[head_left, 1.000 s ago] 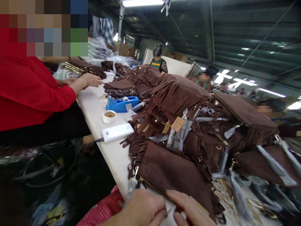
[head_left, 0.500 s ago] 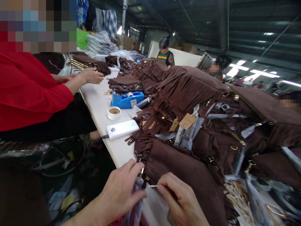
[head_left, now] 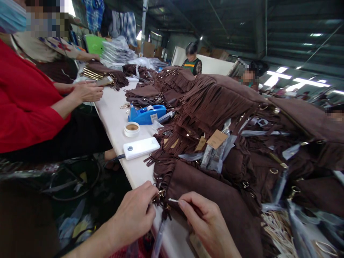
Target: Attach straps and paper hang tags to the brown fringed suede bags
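A brown fringed bag (head_left: 206, 190) lies at the near edge of the table. At its left corner, my left hand (head_left: 139, 208) is closed, thumb against fingers, on a gold metal clasp (head_left: 161, 194). A clear plastic-wrapped strip (head_left: 159, 238) hangs below that corner. My right hand (head_left: 205, 218) pinches a thin white string (head_left: 173, 200) between thumb and forefinger, its free end pointing left at the clasp. Under my right hand a tan tag (head_left: 197, 245) shows in part; whether it hangs from the string I cannot tell.
A white power bank (head_left: 141, 147), a round tub (head_left: 131, 129) and a blue tape dispenser (head_left: 146, 114) stand along the table's left edge. Brown fringed bags (head_left: 215, 93) are heaped across the middle. White strings (head_left: 279, 229) lie at right. A co-worker in red (head_left: 29, 100) stands at left.
My left hand has shifted left and its fingers have closed on the clasp. The right hand's string has risen slightly. The co-worker's hands have moved left, with a tan piece now visible.
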`<action>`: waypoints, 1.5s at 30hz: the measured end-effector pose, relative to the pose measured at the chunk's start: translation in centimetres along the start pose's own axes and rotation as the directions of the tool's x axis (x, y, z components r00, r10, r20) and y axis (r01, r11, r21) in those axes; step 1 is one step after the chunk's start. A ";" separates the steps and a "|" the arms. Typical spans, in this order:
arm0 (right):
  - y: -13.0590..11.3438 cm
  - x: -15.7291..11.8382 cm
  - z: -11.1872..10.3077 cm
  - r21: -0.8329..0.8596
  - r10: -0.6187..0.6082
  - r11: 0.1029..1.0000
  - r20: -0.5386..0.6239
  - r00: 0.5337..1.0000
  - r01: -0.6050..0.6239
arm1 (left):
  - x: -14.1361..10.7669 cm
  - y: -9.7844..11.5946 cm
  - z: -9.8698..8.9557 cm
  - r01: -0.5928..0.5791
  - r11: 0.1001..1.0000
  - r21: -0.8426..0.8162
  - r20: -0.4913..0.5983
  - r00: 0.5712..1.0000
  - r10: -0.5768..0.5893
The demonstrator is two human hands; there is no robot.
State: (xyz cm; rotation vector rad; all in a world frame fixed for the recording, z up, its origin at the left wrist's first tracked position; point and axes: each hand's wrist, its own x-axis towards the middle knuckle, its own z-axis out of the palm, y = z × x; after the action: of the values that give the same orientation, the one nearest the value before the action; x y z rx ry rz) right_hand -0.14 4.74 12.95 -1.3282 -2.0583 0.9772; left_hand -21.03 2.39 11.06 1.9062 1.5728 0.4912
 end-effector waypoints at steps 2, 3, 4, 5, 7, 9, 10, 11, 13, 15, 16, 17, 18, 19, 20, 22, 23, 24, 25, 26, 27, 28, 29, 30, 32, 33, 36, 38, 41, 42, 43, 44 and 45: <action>-0.5 0.7 0.0 -0.083 -0.085 0.993 -0.029 0.996 0.082 | 0.2 0.0 -0.2 -0.001 1.000 -0.002 -0.021 1.000 0.001; -0.7 1.0 0.2 -0.129 -0.123 0.985 -0.032 0.992 0.117 | 0.3 0.0 -0.3 -0.004 1.000 -0.007 -0.039 0.999 0.004; -0.7 1.3 0.4 -0.171 -0.152 0.975 -0.027 0.988 0.145 | 0.4 0.0 -0.4 -0.009 1.000 -0.018 -0.056 0.998 0.008; -0.7 1.5 0.7 -0.202 -0.172 0.965 -0.020 0.985 0.165 | 0.4 0.0 -0.5 -0.011 0.999 -0.042 -0.069 0.998 0.008; -0.6 1.7 1.2 -0.228 -0.195 0.955 -0.007 0.981 0.188 | 0.5 -0.1 -0.7 -0.005 0.992 -0.127 -0.069 0.998 -0.004; -0.5 1.7 1.6 -0.214 -0.202 0.957 -0.009 0.979 0.196 | 0.6 -0.3 -0.7 0.003 0.972 -0.236 -0.062 0.998 -0.018; -0.4 1.6 1.7 -0.201 -0.201 0.960 -0.019 0.979 0.194 | 0.6 -0.5 -0.7 0.004 0.957 -0.291 -0.060 0.998 -0.022; -0.4 1.6 1.8 -0.187 -0.197 0.964 -0.029 0.980 0.188 | 0.7 -0.7 -0.7 0.002 0.940 -0.341 -0.059 0.998 -0.023; -0.3 1.6 1.8 -0.155 -0.181 0.973 -0.042 0.983 0.173 | 0.8 -1.1 -0.6 0.006 0.905 -0.426 -0.047 0.998 -0.029; -0.4 1.6 1.8 -0.120 -0.167 0.980 -0.048 0.985 0.160 | 1.0 -1.4 -0.7 0.026 0.874 -0.486 -0.013 0.999 -0.036; -0.4 1.6 1.8 -0.103 -0.163 0.982 -0.049 0.985 0.157 | 1.1 -1.4 -0.7 0.033 0.862 -0.505 0.002 0.999 -0.037; -0.5 1.7 1.8 -0.090 -0.162 0.983 -0.050 0.986 0.157 | 1.2 -1.4 -0.8 0.038 0.854 -0.519 0.015 0.999 -0.035; -0.6 1.7 1.8 -0.081 -0.161 0.984 -0.050 0.986 0.157 | 1.3 -1.3 -0.9 0.041 0.847 -0.530 0.025 0.999 -0.032; -0.6 1.8 1.8 -0.077 -0.161 0.985 -0.048 0.986 0.157 | 1.3 -1.2 -1.0 0.041 0.841 -0.540 0.031 0.999 -0.028; -0.7 1.8 1.9 -0.079 -0.160 0.985 -0.045 0.986 0.156 | 1.3 -1.1 -1.1 0.039 0.835 -0.549 0.033 0.999 -0.025; -0.8 1.9 2.0 -0.104 -0.155 0.983 -0.039 0.987 0.150 | 1.3 -0.9 -1.2 0.036 0.828 -0.560 0.035 0.999 -0.019; -0.9 1.9 2.0 -0.122 -0.154 0.981 -0.038 0.987 0.149 | 1.3 -0.9 -1.2 0.035 0.827 -0.561 0.034 0.999 -0.019; -0.9 1.9 2.0 -0.141 -0.157 0.979 -0.039 0.987 0.150 | 1.3 -0.9 -1.3 0.034 0.827 -0.561 0.033 0.999 -0.019; -1.0 1.9 2.1 -0.159 -0.163 0.975 -0.042 0.986 0.155 | 1.3 -0.9 -1.3 0.034 0.828 -0.560 0.032 0.999 -0.020; -1.0 1.9 2.1 -0.173 -0.169 0.972 -0.044 0.985 0.159 | 1.3 -0.9 -1.3 0.036 0.827 -0.562 0.031 0.999 -0.022; -1.1 1.8 2.1 -0.181 -0.176 0.970 -0.046 0.983 0.165 | 1.3 -1.0 -1.4 0.036 0.823 -0.567 0.032 0.999 -0.023; -1.2 1.8 2.1 -0.187 -0.182 0.967 -0.047 0.982 0.171 | 1.3 -1.0 -1.4 0.037 0.817 -0.576 0.031 0.999 -0.023; -1.2 1.7 2.2 -0.193 -0.187 0.965 -0.047 0.981 0.175 | 1.3 -1.0 -1.5 0.036 0.809 -0.587 0.032 0.999 -0.021; -1.3 1.7 2.2 -0.200 -0.191 0.963 -0.044 0.981 0.178 | 1.3 -1.1 -1.5 0.036 0.801 -0.598 0.034 0.999 -0.019; -1.4 1.7 2.3 -0.212 -0.196 0.960 -0.037 0.980 0.184 | 1.3 -1.1 -1.6 0.036 0.786 -0.617 0.039 0.999 -0.015; -1.5 1.7 2.3 -0.217 -0.198 0.958 -0.036 0.980 0.186 | 1.3 -1.1 -1.7 0.036 0.781 -0.623 0.040 0.999 -0.014; -1.6 1.9 2.6 -0.231 -0.197 0.956 -0.042 0.979 0.183 | 1.2 -1.1 -1.8 0.046 0.771 -0.635 0.057 0.998 -0.013; -1.6 2.0 2.7 -0.242 -0.196 0.953 -0.046 0.979 0.180 | 1.2 -1.2 -1.9 0.036 0.757 -0.653 0.067 0.998 0.010; -1.5 2.0 3.0 -0.263 -0.204 0.946 -0.035 0.978 0.188 | 1.3 -1.5 -2.0 0.016 0.739 -0.673 0.067 0.997 0.040; -1.5 2.0 3.1 -0.272 -0.209 0.943 -0.029 0.977 0.194 | 1.3 -1.6 -2.0 0.016 0.740 -0.672 0.066 0.997 0.039; -1.5 1.9 3.2 -0.281 -0.215 0.939 -0.022 0.976 0.200 | 1.4 -1.8 -2.0 0.014 0.743 -0.669 0.064 0.997 0.039; -1.5 1.9 3.3 -0.289 -0.220 0.935 -0.016 0.975 0.206 | 1.5 -1.9 -1.9 0.007 0.746 -0.666 0.059 0.997 0.043; -1.4 1.9 3.4 -0.297 -0.226 0.931 -0.011 0.974 0.213 | 1.6 -2.1 -1.8 -0.005 0.750 -0.661 0.052 0.997 0.053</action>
State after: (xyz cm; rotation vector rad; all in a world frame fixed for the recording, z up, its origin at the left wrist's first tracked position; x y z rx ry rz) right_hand -4.19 5.09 11.98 -1.2100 -2.3244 0.5540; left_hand -23.38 4.56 10.89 1.3703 1.1056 0.8585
